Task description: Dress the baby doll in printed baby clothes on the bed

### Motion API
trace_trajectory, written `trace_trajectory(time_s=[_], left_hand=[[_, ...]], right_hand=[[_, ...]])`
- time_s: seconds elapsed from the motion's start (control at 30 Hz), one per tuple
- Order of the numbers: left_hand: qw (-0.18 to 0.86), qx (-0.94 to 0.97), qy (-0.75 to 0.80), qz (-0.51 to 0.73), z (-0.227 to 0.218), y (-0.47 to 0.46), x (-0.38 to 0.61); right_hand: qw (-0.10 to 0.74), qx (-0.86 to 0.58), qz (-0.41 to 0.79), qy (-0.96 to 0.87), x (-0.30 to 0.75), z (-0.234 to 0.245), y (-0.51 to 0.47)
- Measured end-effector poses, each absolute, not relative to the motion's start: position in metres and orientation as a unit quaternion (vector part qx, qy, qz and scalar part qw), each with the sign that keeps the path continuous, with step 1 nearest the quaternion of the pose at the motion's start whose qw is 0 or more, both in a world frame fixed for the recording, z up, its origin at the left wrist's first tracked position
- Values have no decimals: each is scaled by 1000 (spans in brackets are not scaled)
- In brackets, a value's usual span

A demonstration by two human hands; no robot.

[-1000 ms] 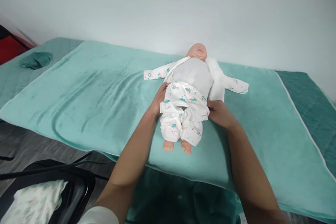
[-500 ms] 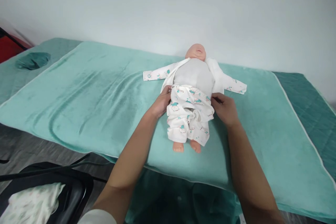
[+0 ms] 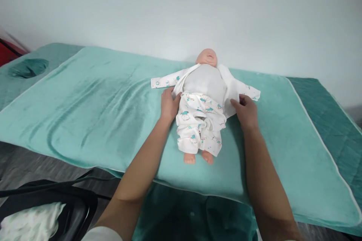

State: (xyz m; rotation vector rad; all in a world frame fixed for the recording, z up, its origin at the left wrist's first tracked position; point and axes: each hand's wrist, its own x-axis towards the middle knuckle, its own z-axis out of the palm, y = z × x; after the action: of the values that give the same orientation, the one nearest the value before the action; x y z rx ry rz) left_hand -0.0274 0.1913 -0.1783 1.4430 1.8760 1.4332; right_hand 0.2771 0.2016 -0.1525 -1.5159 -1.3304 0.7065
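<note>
A baby doll (image 3: pixel 207 77) lies on its back, head toward the wall, its grey cloth torso bare in front. Its white printed jacket (image 3: pixel 232 89) hangs open at both sides, with the sleeves spread outward. Printed white trousers (image 3: pixel 199 111) cover the belly and legs, and the feet stick out below. My right hand (image 3: pixel 246 112) pinches the edge of the jacket's front panel on the right and holds it out from the body. On the other side, my left hand (image 3: pixel 170 104) is closed on the lower edge of the left panel, its fingertips partly hidden by cloth.
The doll lies on a green velvety cover (image 3: pixel 113 120) over a massage bed, which has a face hole (image 3: pixel 29 67) at the left. A white wall stands behind. Below left, a black chair (image 3: pixel 76 203) carries a folded printed cloth (image 3: pixel 34 222).
Both hands have left the trouser waist for the jacket's front panels. The right panel is now drawn outward and down in my right hand. The view has shifted slightly.
</note>
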Motion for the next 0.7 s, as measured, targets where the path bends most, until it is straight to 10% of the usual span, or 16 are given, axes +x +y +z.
trace_trajectory(time_s=[0.43,0.7], left_hand=[[203,471,640,572,-166,170,-18],[78,544,575,606,-156,164,-17]], right_hand=[[512,-456,355,-635,254,-137,180],[534,-511,15,-673,254,-129,167]])
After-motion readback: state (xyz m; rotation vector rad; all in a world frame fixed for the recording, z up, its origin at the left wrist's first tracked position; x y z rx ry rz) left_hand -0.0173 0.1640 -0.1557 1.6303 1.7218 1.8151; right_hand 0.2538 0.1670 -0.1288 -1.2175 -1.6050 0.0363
